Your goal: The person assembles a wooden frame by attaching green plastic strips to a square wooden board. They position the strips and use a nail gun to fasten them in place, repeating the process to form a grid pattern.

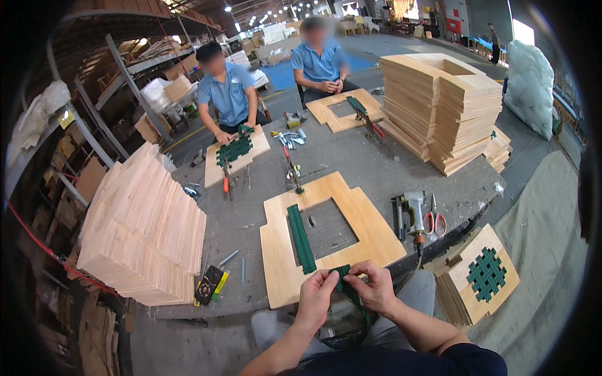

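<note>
At the near edge of the worktable (241,216), the left hand (318,294) and right hand (371,287) are close together, both pinching the upper end of a loose dark green webbing strap (342,272) between thumbs and fingers. The rest of it hangs toward 5 o'clock, below the right hand and over the person's lap, so most of its length is off the table.

The pale plywood panel (276,216), stepped in outline and cut through by a four-sided opening, lies flat at 12 o'clock from the pinch, its near edge just beyond the fingers. Whether a fingertip rests on the wood I cannot tell. A second green strap (301,241) lies along the left side of that opening, at about 10 to 11 o'clock from the hands. Its long axis runs nearly from 12 to 6 — tipped slightly toward 11 at the far end — and the left hand is the nearer of the two to its near end. The hanging strap, then, slants the same general way.

From the hands, a red-handled clamp (291,164) is at 11 o'clock, past the panel's far edge. A pneumatic staple gun (414,210) is at 1 o'clock from the right hand, with red-handled scissors (434,220) just beside it — and a woven-strap panel (486,274) leans at 3 o'clock.
</note>
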